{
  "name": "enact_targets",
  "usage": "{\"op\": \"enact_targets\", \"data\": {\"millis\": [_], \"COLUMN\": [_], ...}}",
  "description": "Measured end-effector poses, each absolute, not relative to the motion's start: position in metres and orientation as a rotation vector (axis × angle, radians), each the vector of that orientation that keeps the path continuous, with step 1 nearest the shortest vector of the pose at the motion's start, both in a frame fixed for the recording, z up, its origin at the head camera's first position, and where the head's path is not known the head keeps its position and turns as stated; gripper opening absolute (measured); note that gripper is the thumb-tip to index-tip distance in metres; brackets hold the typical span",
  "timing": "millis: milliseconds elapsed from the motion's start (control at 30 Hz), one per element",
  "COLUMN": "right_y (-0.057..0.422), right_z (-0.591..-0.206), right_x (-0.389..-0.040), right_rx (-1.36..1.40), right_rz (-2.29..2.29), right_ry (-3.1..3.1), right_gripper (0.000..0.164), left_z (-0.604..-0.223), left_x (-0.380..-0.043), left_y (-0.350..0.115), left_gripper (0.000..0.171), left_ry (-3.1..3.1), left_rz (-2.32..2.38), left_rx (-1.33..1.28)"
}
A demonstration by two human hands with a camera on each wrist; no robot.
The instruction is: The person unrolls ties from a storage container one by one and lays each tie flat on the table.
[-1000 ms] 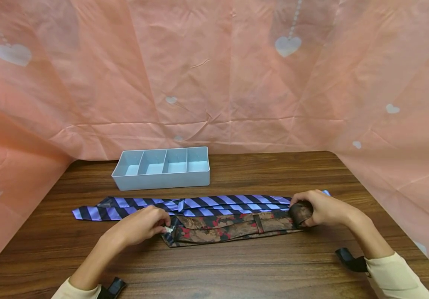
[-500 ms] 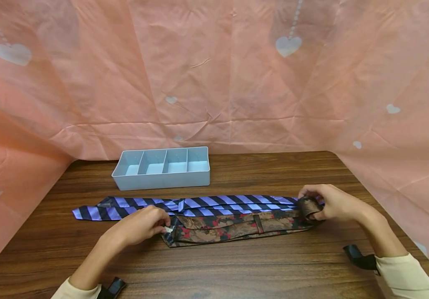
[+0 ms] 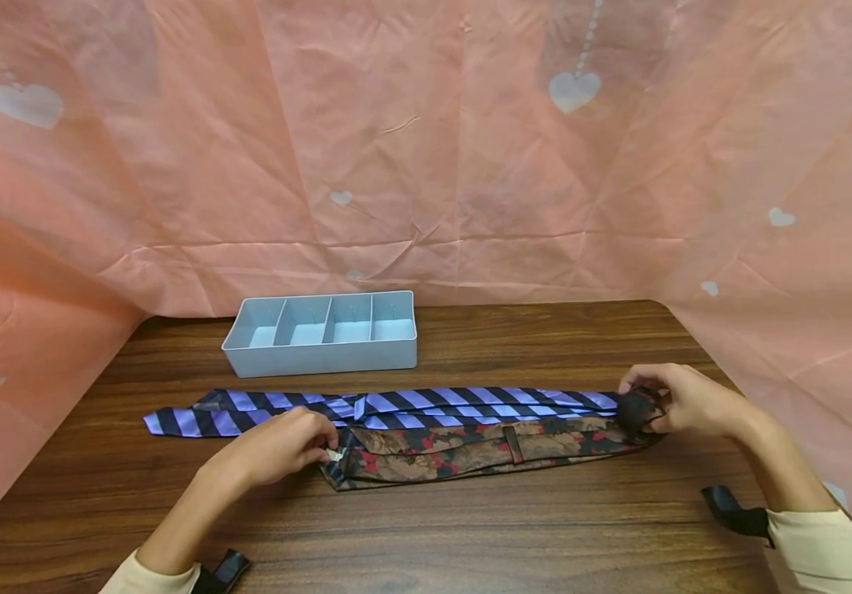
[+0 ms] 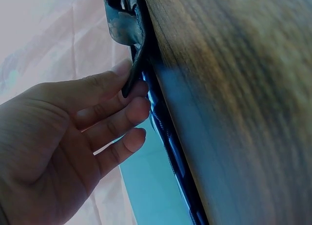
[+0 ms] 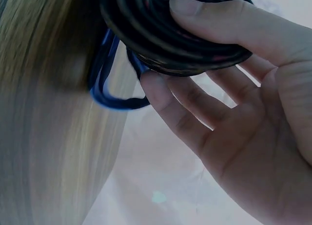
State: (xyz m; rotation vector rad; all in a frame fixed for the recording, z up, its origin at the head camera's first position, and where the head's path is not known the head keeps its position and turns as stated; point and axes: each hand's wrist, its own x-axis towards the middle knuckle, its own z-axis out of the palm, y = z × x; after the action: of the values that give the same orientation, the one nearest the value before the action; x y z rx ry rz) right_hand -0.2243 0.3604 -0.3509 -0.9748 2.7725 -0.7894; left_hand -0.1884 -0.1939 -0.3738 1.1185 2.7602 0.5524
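A brown floral necktie (image 3: 433, 458) with red patches lies lengthwise on the table, its narrow keeper loop facing up. At its left, wide end my left hand (image 3: 277, 450) pinches the tip between thumb and fingers; the left wrist view shows the thumb (image 4: 100, 86) on the dark edge. The tie's right end is wound into a roll (image 5: 146, 45), gripped by my right hand (image 3: 693, 404) with the thumb on its coiled side. Just behind lies a blue-and-black striped necktie (image 3: 455, 400), folded lengthwise, its right end partly hidden by the roll and hand.
Behind the ties stands a light blue tray (image 3: 322, 360) with several compartments. The wooden table (image 3: 470, 536) reaches back to a pink curtain (image 3: 455, 181) with white hearts, which also hangs along both sides.
My right hand has moved to the right with the roll, and more of the floral necktie now lies unrolled behind it. The left hand has stayed at the wide end.
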Motion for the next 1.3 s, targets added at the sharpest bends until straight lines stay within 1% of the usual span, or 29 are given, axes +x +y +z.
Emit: {"op": "enact_targets", "data": {"millis": [233,400,567,667,867,1067,1300], "right_y": [0.369,0.371,0.372,0.371,0.363,0.354,0.35], "right_z": [-0.352,-0.353,-0.355,-0.356,-0.357,-0.358,-0.356], "right_x": [-0.222,-0.221,-0.22,-0.22,-0.22,-0.219,-0.218], "right_rx": [-0.853,-0.855,-0.896,-0.911,-0.911,-0.799,-0.784], "right_rz": [-0.775,-0.834,-0.9,-0.865,-0.655,-0.59,-0.602], "right_ry": [2.742,2.684,2.629,2.649,2.775,2.802,2.784], "right_gripper": [0.044,0.045,0.046,0.047,0.046,0.046,0.045], "left_z": [-0.374,-0.375,-0.375,-0.376,-0.379,-0.378,-0.378], "left_x": [-0.189,-0.19,-0.189,-0.188,-0.185,-0.183,-0.182], "left_y": [-0.193,-0.193,-0.192,-0.191,-0.188,-0.184,-0.184], "left_gripper": [0.008,0.013,0.014,0.017,0.024,0.026,0.029], "left_ry": [2.757,2.761,2.754,2.761,2.795,2.821,2.832], "left_rz": [0.562,0.567,0.581,0.591,0.623,0.611,0.605], "left_rx": [1.136,1.157,1.091,1.041,0.976,0.98,1.035]}}
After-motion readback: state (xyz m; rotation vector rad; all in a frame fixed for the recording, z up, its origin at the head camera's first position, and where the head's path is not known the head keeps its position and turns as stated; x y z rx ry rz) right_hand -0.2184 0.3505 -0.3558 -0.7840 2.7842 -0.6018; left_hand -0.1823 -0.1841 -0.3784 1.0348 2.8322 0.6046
